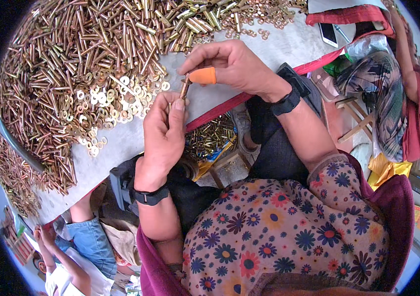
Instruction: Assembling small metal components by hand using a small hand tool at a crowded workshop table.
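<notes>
My left hand (163,133) holds a short brass-coloured metal bolt (184,91) upright between thumb and fingers, above the near edge of the table. At the bolt's top end, the thumb and index finger of my right hand (242,66) are pinched together. An orange finger cot (203,75) covers that thumb. Whether a small ring or nut sits between those fingertips is too small to tell. Left of my hands lie loose flat washers (121,101) in a spread pile. Beyond them is a large heap of brass-coloured metal sleeves or bolts (91,44).
Small copper-coloured rings or nuts (264,17) lie at the table's far side. A phone (328,34) rests near the right edge. Below the table, a container holds more metal pieces (212,138). Other people sit at the right (382,93) and lower left (79,266).
</notes>
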Tool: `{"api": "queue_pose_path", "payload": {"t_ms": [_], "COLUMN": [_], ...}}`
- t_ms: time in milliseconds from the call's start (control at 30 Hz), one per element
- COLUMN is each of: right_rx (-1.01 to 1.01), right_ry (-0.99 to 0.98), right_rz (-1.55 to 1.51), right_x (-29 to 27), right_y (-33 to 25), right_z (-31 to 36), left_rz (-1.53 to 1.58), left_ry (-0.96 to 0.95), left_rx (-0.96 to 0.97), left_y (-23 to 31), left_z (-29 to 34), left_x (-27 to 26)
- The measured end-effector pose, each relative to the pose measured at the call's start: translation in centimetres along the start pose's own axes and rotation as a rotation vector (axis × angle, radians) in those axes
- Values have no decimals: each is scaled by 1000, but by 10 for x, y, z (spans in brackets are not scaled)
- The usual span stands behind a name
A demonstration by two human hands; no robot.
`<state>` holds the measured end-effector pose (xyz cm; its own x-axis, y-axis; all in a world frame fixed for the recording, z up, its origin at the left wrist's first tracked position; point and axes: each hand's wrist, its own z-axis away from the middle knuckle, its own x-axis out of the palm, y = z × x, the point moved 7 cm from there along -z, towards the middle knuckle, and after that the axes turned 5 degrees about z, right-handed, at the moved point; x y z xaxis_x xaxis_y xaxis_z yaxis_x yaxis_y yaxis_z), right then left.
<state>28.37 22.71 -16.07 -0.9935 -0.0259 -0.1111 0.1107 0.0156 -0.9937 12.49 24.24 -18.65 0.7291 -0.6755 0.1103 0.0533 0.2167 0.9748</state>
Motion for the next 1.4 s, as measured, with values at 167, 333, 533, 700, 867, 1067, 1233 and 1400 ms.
{"api": "queue_pose_path", "payload": {"t_ms": [167,333,533,700,867,1067,1233,1400], "right_rx": [57,17,-37,-126,-113,-74,-10,23], "right_ry": [-11,25,10,-35,-51,-92,-47,11], "right_rz": [28,63,39,54,-40,-10,-38,-254], "right_x": [2,3,-2,-2,-4,-1,0,30], "right_y": [11,5,0,-9,-5,-10,4,22], "right_z": [-1,-3,1,3,4,4,1,-10], "left_rz": [-202,-347,-445,-248,-172,-98,-74,-360], "left_ry": [45,99,132,67,39,6,-12,68], "left_rx": [100,210,282,185,62,54,108,340], "left_y": [2,9,20,12,6,6,6,19], "left_z": [-2,-1,-1,0,-1,1,1,1], "left_x": [-3,-4,-5,-3,-1,-1,2,11]}}
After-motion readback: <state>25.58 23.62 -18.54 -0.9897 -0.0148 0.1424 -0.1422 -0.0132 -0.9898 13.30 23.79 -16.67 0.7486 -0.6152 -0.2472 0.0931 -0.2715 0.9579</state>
